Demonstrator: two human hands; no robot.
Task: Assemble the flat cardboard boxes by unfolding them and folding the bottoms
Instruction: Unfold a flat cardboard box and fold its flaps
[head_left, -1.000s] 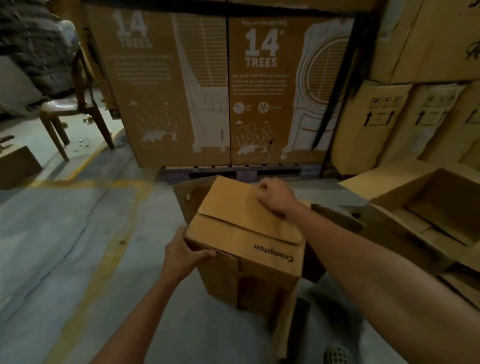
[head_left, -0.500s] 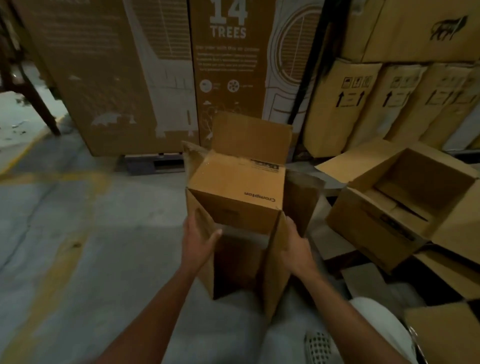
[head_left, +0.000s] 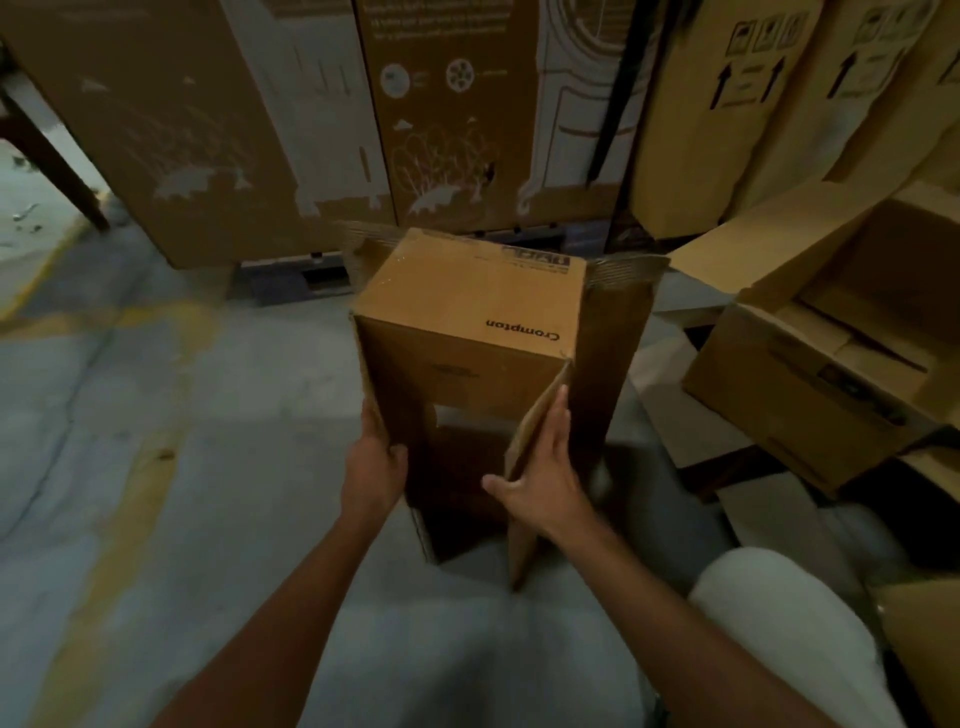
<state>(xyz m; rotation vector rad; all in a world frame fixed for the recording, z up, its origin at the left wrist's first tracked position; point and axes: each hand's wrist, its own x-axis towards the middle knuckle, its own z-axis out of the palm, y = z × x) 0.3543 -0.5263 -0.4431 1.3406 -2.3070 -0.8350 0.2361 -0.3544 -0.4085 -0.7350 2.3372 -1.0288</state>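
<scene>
You are looking down at a grey concrete floor (head_left: 171, 467) in a dim storeroom, with worn yellow lines (head_left: 111, 525) running across its left part. At the far left edge a dark wooden leg (head_left: 49, 156) slants down to the floor. Behind it, along the far side, stand tall printed cartons (head_left: 291, 119) with white drawings on brown, resting on a low pallet (head_left: 296, 275). In the middle of the floor, just in front of those cartons, sits the cardboard box (head_left: 467, 306) you are working on; it lies with a closed panel facing up, the word "Crompton" printed on it, and its open end with loose flaps turned toward you. Your left hand (head_left: 375, 462) grips the left flap (head_left: 376, 395) of that open end, fingers curled round its edge. Your right hand (head_left: 540, 478) lies along the right flap (head_left: 535, 431), thumb on the inner face and straight fingers on the outer face, holding it between them. A further flap (head_left: 615, 353) stands out on the box's right side, its ribbed edge showing. Farther right, plain cartons with arrow marks (head_left: 753, 88) lean along the wall, and below them an already opened box (head_left: 810, 374) sits on the floor with its flaps spread, among flat cardboard sheets (head_left: 769, 519). At the lower right your pale trouser knee (head_left: 784, 629) shows.
</scene>
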